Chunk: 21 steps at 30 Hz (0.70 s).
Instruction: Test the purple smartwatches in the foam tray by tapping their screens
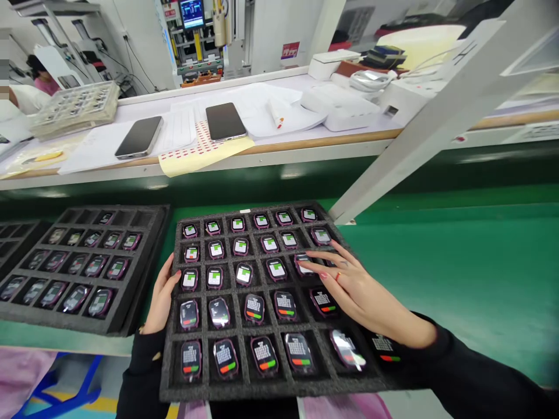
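Note:
A black foam tray with rows of compartments lies in front of me, holding several watch faces with purple frames. Upper rows show white and green screens; lower rows show text with red and green blocks. My left hand is at the tray's left edge, thumb on the rim and its other fingers partly hidden beside it. Over the right part of the tray, my right hand reaches with fingers spread, fingertips on or just above a watch in the third row. It holds nothing.
Another foam tray with watches is at the left, with part of a further tray beyond. A shelf behind carries two phones, papers and white boxes. A slanted metal post stands at the right. Someone in pink is at the far left.

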Motion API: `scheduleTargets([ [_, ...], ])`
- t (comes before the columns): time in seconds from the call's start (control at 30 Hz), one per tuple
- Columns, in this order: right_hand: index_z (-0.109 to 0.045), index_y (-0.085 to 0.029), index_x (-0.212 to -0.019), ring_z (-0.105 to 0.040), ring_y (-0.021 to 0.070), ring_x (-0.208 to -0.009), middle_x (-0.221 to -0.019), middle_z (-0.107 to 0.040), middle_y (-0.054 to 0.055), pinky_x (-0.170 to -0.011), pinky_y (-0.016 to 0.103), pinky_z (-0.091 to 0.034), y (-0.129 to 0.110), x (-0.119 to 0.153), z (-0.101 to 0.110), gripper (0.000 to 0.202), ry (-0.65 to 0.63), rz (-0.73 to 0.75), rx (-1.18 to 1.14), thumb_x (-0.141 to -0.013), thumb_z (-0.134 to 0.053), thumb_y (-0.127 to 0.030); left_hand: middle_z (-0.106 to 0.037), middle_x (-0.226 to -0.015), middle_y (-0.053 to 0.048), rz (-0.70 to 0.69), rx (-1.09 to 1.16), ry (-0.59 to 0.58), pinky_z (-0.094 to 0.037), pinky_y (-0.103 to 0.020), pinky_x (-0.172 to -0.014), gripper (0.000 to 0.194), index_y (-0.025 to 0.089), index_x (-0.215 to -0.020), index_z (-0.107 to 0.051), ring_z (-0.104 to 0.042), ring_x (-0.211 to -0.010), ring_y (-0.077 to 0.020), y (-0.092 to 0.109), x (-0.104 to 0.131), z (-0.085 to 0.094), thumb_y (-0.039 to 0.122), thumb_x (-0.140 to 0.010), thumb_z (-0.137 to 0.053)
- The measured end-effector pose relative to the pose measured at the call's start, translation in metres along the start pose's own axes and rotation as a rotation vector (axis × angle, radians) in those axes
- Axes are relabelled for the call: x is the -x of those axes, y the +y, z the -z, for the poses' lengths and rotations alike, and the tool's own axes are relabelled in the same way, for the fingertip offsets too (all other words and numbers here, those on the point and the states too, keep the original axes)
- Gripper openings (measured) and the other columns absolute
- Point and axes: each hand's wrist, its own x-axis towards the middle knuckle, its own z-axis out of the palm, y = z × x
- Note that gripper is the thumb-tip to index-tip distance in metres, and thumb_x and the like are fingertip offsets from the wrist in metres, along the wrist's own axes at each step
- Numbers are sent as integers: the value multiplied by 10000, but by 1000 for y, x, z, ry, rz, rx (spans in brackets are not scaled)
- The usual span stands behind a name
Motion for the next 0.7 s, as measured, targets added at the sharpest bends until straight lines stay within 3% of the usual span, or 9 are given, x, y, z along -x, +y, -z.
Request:
scheduleTargets([
  [0.3, -726, -175, -1135, -562, 356, -1265, -1198, -724, 87, -1122, 758, -282, 7, 12, -11, 407, -72, -38, 50, -1081, -325, -213, -499, -1544, -54, 2, 3, -15, -311, -399, -1234, 623, 226, -1415, -563, -388, -1472, -284, -2, 0, 1, 379, -827, -698],
  [0.43, -742, -215, -1039, -540, 327, -1295, -1233, -710, 62, -1174, 708, -244, 6, 6, -3, 410, -5, -30, 33, -1075, -333, -210, -516, -1531, -54, -1, -2, -8, -308, -413, -1234, 614, 238, -1404, -575, -400, -1464, -292, -3, 0, 1, 385, -820, -693],
  [0.7, -667, -110, -1289, -548, 339, -1282, -1207, -712, 132, -1155, 750, -248, -12, -15, -9, 418, -87, 61, -51, -1083, -310, -178, -481, -1557, -60, -11, 2, -20, -303, -406, -1237, 631, 228, -1421, -553, -374, -1481, -282, -3, 1, 0, 381, -824, -691],
])
